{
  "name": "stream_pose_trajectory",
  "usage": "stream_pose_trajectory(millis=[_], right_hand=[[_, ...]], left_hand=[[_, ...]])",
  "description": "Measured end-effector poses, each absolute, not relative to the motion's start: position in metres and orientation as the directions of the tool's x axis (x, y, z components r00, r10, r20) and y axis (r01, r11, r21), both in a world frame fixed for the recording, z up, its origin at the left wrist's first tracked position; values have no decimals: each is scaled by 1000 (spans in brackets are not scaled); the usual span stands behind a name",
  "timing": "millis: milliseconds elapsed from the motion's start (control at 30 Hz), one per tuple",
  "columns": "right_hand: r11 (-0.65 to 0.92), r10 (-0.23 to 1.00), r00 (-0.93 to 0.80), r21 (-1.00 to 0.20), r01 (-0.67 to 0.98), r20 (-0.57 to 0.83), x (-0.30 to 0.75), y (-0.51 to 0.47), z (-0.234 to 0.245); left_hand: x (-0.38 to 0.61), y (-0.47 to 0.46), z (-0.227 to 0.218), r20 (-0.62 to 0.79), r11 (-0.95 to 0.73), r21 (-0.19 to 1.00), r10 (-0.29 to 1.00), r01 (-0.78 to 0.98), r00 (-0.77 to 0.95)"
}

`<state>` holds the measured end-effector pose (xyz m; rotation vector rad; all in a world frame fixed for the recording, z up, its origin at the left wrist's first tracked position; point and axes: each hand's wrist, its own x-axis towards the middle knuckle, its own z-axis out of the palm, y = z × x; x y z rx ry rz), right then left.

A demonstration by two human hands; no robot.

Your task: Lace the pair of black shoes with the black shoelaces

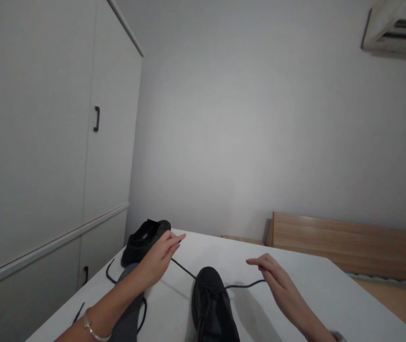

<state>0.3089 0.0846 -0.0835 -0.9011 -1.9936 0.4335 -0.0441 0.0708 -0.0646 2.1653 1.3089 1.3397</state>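
A black shoe (pixel 212 308) rests on the white table, toe pointing away from me. Its dark shoelace (pixel 242 286) stretches out to both sides. My left hand (pixel 162 255) is closed in a pinch on the lace end at the left, above the table. On the right, my right hand (pixel 273 275) pinches the other end, fingers pressed together. Both lengths rise off the table, the left one fairly straight and the right one slightly slack. Behind my left hand stands a second black shoe (pixel 142 244), partly covered by that hand.
On the white table (pixel 295 289), a grey item (pixel 126 308) lies under my left forearm, with another dark lace (pixel 144 316) beside it. A white cabinet (pixel 112 156) borders the left side. A wooden board (pixel 331 240) stands behind the table at right.
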Motion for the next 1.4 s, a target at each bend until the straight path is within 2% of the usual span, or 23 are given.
stream_pose_trajectory(millis=[100, 200, 300, 400, 467, 533, 633, 800, 1033, 1133, 1267, 1400], right_hand=[[722, 691, -374, -589, 363, 618, 290, 90, -82], [726, 684, -410, -619, 300, 603, 278, 91, -93], [599, 761, -457, -769, 224, 460, 277, 88, -107], [459, 810, -492, -867, 194, 319, 280, 80, -111], [495, 800, -509, -829, 260, 318, 280, 74, -107], [594, 751, -543, -742, 309, 375, 279, 70, -101], [688, 682, -584, -657, 307, 441, 275, 66, -97], [701, 664, -606, -646, 301, 439, 270, 64, -101], [723, 674, -588, -565, 399, 447, 265, 62, -103], [729, 675, -574, -536, 425, 462, 264, 62, -106], [732, 672, -581, -531, 426, 459, 263, 60, -108], [777, 622, -620, -474, 415, 478, 262, 57, -104]], left_hand=[[-25, 79, -62, 584, -601, 616, 783, 510, 217], [-14, 78, -71, 517, -574, 698, 818, 428, 253], [-14, 72, -84, 399, -483, 801, 871, 353, 286], [-18, 63, -89, 329, -472, 788, 865, 395, 379], [-17, 57, -88, 339, -515, 749, 838, 416, 428], [-14, 52, -85, 372, -564, 712, 808, 417, 458], [-8, 47, -84, 385, -602, 677, 780, 424, 493], [-2, 42, -92, 375, -610, 652, 776, 451, 508], [2, 42, -87, 397, -623, 564, 780, 542, 484], [4, 43, -86, 376, -617, 569, 783, 543, 496], [3, 43, -89, 351, -595, 632, 791, 496, 502], [2, 36, -87, 353, -587, 638, 798, 498, 488]])
